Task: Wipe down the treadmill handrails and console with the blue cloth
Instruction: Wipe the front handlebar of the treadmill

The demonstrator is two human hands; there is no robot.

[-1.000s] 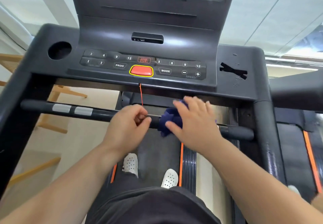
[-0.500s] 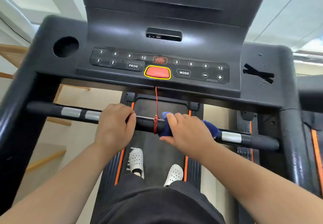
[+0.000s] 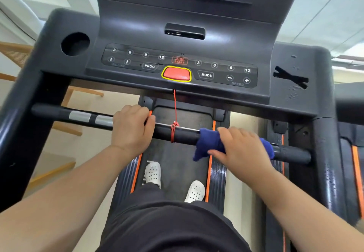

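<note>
The treadmill's black front handrail (image 3: 184, 135) runs across the middle of the view, below the dark console (image 3: 177, 63) with its buttons and red stop key. My right hand (image 3: 239, 149) presses the blue cloth (image 3: 208, 143) around the right half of the rail, the cloth wrapped over the bar and sticking out on both sides of my palm. My left hand (image 3: 131, 128) grips the rail left of centre, just right of the silver pulse sensors (image 3: 90, 118). The right sensor is hidden under the cloth and hand.
A red safety cord (image 3: 174, 114) hangs from the console and is tied around the rail between my hands. A round cup holder (image 3: 75, 43) sits at the console's left. My white shoes (image 3: 152, 173) stand on the belt. Black side uprights (image 3: 327, 163) flank me; wooden furniture stands left.
My right hand has slid the blue cloth rightward along the rail, away from the red cord. My left hand stays gripped on the rail left of centre.
</note>
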